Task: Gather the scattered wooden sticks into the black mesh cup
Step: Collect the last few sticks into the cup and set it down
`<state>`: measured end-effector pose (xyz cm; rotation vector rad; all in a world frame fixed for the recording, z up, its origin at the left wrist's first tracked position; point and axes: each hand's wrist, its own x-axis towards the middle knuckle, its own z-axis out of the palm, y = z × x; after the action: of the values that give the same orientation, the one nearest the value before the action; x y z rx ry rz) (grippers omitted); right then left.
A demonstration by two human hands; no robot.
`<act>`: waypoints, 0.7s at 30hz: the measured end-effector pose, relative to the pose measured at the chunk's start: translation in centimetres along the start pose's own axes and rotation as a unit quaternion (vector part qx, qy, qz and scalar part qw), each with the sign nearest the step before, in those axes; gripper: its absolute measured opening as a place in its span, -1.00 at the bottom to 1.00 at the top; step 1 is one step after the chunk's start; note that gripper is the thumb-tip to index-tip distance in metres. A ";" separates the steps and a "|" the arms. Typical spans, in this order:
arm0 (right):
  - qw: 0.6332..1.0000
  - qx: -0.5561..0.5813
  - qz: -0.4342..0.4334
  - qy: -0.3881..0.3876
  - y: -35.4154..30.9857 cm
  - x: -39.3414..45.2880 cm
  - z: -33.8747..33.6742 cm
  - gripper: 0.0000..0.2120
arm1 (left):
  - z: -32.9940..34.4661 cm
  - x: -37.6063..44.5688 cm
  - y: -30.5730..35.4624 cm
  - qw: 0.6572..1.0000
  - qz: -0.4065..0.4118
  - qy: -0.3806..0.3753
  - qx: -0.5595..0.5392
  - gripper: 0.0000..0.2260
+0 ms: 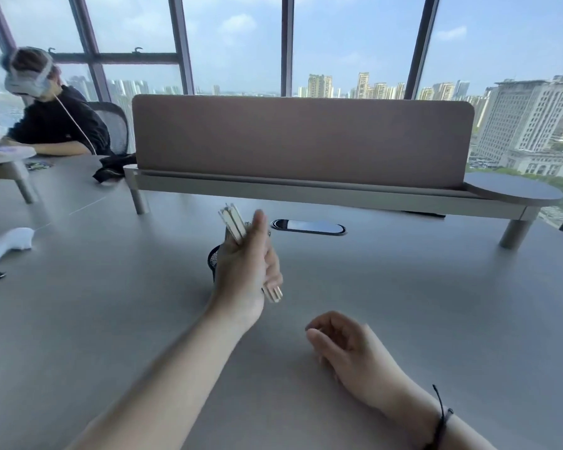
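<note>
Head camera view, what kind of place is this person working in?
Most likely a high-rise open-plan office. A long grey desk carries a fabric divider screen, another person sits in a mesh office chair at the next desk, and tall windows overlook city towers far below.

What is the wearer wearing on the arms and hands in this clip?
Both forearms are bare, with no sleeves or gloves in view. The right hand has a thin black cord bracelet with a loose end at its wrist. The left hand wears nothing visible.

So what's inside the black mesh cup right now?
Cannot tell. The left hand, gripping a bundle of wooden sticks, covers most of the black mesh cup; only its left edge shows, and its inside is hidden.
</note>
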<state>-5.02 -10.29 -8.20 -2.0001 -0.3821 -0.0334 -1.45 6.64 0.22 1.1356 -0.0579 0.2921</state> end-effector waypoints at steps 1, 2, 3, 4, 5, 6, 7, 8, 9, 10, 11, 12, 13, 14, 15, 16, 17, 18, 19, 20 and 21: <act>1.000 0.026 0.012 -0.005 0.3 0.1 -0.1 -0.89 | -0.1 0.7 1.8 0.999 0.028 0.016 0.008 -0.48; 0.999 0.045 0.020 -0.009 0.5 0.2 -0.1 -0.89 | -0.3 1.6 3.4 0.998 0.053 0.034 0.014 -0.47; 0.998 0.057 0.026 -0.011 0.7 0.3 -0.1 -0.88 | -0.4 2.4 4.6 0.996 0.069 0.048 0.017 -0.47; 0.998 0.062 0.029 -0.013 0.8 0.3 -0.2 -0.86 | -0.5 3.2 5.5 0.995 0.076 0.059 0.022 -0.48; 0.997 0.062 0.032 -0.016 0.9 0.4 -0.2 -0.86 | -0.6 4.0 6.0 0.994 0.077 0.067 0.033 -0.49; 0.997 0.062 0.034 -0.018 0.9 0.4 -0.2 -0.85 | -0.7 4.7 6.1 0.993 0.075 0.073 0.052 -0.50; 0.997 0.063 0.035 -0.021 0.9 0.4 -0.3 -0.84 | -0.9 5.5 5.7 0.991 0.075 0.077 0.084 -0.52; 0.997 0.065 0.036 -0.023 0.9 0.4 -0.3 -0.84 | -1.2 6.0 5.1 0.984 0.080 0.081 0.138 -0.54; 0.997 0.068 0.035 -0.025 0.9 0.5 -0.3 -0.83 | -1.6 6.5 4.3 0.970 0.088 0.089 0.210 -0.55; 0.997 0.072 0.034 -0.025 0.8 0.4 -0.4 -0.83 | -2.1 6.7 3.4 0.950 0.100 0.096 0.278 -0.54; 0.996 0.077 0.034 -0.024 0.8 0.4 -0.4 -0.83 | -2.5 6.8 2.6 0.930 0.118 0.101 0.332 -0.55; 0.996 0.084 0.033 -0.022 0.8 0.4 -0.4 -0.83 | -2.9 6.8 1.9 0.912 0.141 0.103 0.371 -0.59; 0.995 0.090 0.032 -0.020 0.7 0.4 -0.4 -0.84 | -3.2 6.8 1.3 0.897 0.171 0.105 0.395 -0.68; 0.995 0.094 0.031 -0.020 0.7 0.4 -0.4 -0.84 | -3.6 6.7 1.0 0.885 0.201 0.106 0.406 -0.80; 0.995 0.097 0.030 -0.020 0.7 0.4 -0.4 -0.84 | -3.9 6.8 0.9 0.877 0.231 0.106 0.407 -0.87; 0.995 0.097 0.030 -0.020 0.7 0.4 -0.4 -0.84 | -4.1 7.0 0.8 0.868 0.261 0.100 0.411 -0.85; 0.995 0.098 0.029 -0.021 0.8 0.4 -0.5 -0.84 | -4.4 7.2 0.8 0.855 0.289 0.089 0.420 -0.82; 0.994 0.099 0.029 -0.022 0.9 0.5 -0.5 -0.84 | -4.5 7.4 1.0 0.840 0.314 0.077 0.435 -0.80; 0.994 0.102 0.028 -0.024 0.9 0.5 -0.4 -0.84 | -4.5 7.5 1.3 0.829 0.326 0.059 0.451 -0.77; 0.994 0.105 0.028 -0.025 1.0 0.5 -0.4 -0.84 | -4.3 7.5 1.6 0.825 0.315 0.033 0.467 -0.69; 0.993 0.109 0.028 -0.027 1.1 0.6 -0.4 -0.84 | -4.1 7.5 1.9 0.827 0.278 0.000 0.489 -0.57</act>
<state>-4.10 -10.93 -8.85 -1.7978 -0.3491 0.0930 4.80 12.56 1.65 2.1432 -0.2646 0.9116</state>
